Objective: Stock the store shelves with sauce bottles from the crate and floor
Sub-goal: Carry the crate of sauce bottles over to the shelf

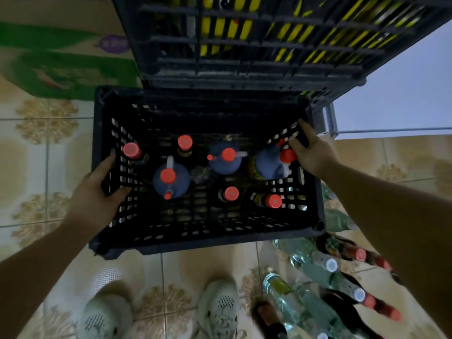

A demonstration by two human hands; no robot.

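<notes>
Crate (205,243) gripped at both side walls

Left hand (102,182) clasps the left wall, right hand (310,152) the right. Inside stand three jugs (171,184) and four small bottles (231,193), all red-capped. More bottles (315,263) lie on the floor (208,270) at right, count unclear.

Bare along both forearms, down to the left hand (97,184) at 9 o'clock and the right hand (310,152) at 3 o'clock. Shod in pale grey-white shoes with chunky, rounded toes: left shoe (105,316) at 7 o'clock, right shoe (220,309) at 6 o'clock. Dotted over each toe cap with a patch of small dark vent holes.
</notes>
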